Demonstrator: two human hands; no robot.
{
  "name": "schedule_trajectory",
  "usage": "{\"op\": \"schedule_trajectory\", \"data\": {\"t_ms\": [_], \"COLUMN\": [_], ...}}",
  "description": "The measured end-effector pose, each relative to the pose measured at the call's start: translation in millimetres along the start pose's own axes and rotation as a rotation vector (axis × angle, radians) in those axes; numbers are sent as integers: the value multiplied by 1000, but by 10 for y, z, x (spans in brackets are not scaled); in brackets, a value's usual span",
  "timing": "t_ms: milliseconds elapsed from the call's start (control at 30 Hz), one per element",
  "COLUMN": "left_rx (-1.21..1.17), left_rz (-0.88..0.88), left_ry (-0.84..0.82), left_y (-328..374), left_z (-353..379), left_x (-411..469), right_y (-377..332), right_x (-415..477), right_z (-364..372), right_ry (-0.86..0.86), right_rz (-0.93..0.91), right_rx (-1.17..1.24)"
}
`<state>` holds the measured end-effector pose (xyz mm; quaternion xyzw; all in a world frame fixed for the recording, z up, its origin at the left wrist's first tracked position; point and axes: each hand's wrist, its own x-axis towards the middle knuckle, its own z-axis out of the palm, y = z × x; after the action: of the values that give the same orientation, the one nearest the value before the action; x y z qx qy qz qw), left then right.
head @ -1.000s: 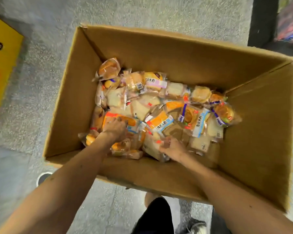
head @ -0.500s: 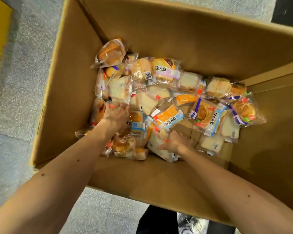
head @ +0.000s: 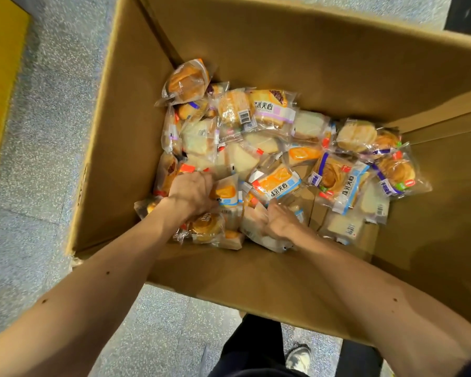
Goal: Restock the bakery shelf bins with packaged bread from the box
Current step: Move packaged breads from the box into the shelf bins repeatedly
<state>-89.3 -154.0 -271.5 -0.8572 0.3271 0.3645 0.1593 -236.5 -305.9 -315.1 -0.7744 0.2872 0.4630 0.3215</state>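
A large open cardboard box (head: 256,278) sits on the floor, its bottom strewn with several clear-wrapped bread packets (head: 259,137). Both my arms reach down into it. My left hand (head: 192,193) is closed around an orange-and-blue packet (head: 227,194) near the box's left side. My right hand (head: 279,220) grips a pale, white-wrapped packet (head: 259,232) at the near edge of the pile. My fingertips are buried among the wrappers. The shelf bins are out of view.
A speckled grey floor (head: 38,131) surrounds the box. At the far left lies a yellow carton (head: 0,85). Below the box I see my dark trousers (head: 256,346) and a shoe (head: 299,357). A dark surface (head: 468,14) fills the top right corner.
The view has closed in on the box. My left hand has shut on the orange-and-blue packet, which now stands more upright. My right hand stays on the pale packet.
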Motion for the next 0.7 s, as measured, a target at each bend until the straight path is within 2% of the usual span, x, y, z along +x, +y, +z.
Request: {"op": "schedule_trajectory", "data": {"t_ms": [133, 233, 333, 400, 567, 700], "left_rx": [-180, -459, -943, -1124, -1244, -1179], "left_rz": [-50, -100, -80, -26, 180, 387], "left_ry": [44, 3, -23, -85, -200, -236], "left_y": [-6, 67, 323, 590, 1339, 1990], "left_z": [-95, -217, -445, -656, -1026, -1326], "left_x": [-106, -184, -359, -565, -986, -1480], "right_y": [249, 460, 717, 911, 1369, 1705], "right_x": [-221, -471, -816, -1116, -1955, -2684], "right_z": [-190, -416, -623, -725, -875, -775], "right_ry": [64, 129, 142, 121, 123, 170], "right_rz": [-7, -3, 41, 64, -2, -144], "right_rx": [102, 234, 559, 842, 1413, 1734]}}
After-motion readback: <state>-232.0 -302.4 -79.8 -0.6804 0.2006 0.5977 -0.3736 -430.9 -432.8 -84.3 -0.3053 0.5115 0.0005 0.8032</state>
